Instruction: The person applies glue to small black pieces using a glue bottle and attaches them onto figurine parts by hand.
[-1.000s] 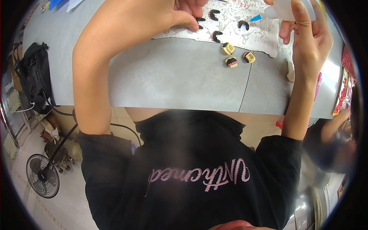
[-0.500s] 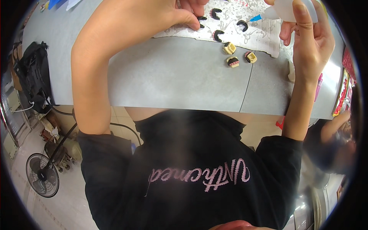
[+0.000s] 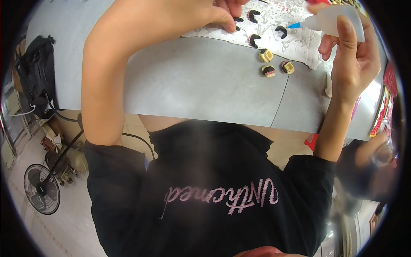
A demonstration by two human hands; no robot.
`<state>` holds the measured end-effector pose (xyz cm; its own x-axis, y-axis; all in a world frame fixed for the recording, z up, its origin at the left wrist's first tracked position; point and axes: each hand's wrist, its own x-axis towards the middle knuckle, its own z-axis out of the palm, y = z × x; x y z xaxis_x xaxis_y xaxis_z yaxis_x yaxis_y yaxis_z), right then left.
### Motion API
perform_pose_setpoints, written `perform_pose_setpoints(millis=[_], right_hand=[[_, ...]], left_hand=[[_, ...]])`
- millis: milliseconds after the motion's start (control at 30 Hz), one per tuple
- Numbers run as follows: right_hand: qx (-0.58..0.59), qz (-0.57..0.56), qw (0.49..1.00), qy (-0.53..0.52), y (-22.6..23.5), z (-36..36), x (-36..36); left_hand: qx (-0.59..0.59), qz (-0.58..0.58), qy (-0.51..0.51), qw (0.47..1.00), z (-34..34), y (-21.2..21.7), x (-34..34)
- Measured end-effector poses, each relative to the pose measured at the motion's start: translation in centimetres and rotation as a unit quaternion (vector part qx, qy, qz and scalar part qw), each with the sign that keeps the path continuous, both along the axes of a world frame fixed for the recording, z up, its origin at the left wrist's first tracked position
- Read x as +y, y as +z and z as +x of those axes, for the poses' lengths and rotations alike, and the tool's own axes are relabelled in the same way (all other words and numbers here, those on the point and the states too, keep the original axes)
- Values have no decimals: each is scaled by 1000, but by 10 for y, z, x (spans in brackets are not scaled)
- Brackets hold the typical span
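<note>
Grey counter (image 3: 205,90) carries a white paper sheet (image 3: 295,43), its far part cut off by the frame's top edge. Left hand (image 3: 222,13), partly cropped, fingertips pressed down beside small black curved pieces (image 3: 255,40); grip cannot be told. Three small tan blocks (image 3: 266,55) lie near the sheet's edge. Right hand (image 3: 351,55) raised, fingers wrapped around a translucent squeeze bottle (image 3: 329,19), blue nozzle pointing left.

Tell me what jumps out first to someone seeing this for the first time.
The right hand at upper right holds a translucent squeeze bottle with a blue nozzle. At top centre the left hand presses its fingertips among small black C-shaped pieces on a white sheet, with three small cream pieces lying just below on the grey table.
</note>
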<state>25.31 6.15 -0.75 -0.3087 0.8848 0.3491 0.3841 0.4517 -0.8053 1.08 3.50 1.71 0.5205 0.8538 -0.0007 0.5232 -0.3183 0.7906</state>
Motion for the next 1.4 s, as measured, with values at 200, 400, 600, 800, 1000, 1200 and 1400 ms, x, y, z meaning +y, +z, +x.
perform_pose_setpoints(millis=[200,400,600,800,1000,1200,1400], right_hand=[[31,11,999,35,-5,1,0],[46,30,995,86,-1,-8,-8],[128,9,978,167,2,-15,-8],[19,4,999,48,0,3,2],[31,33,997,55,1,6,3],[25,33,999,30,-2,9,3],[-26,56,998,-5,-1,4,-2]], left_hand=[[0,22,4,1000,-2,1,-2],[-57,35,-23,998,-8,-9,0],[-60,124,-51,989,-15,-11,-3],[-57,135,-36,988,-14,-14,-5],[-83,163,-48,982,-15,-18,-5],[-75,135,-43,987,-15,-16,-4],[-73,115,-44,990,-16,-17,-3]])
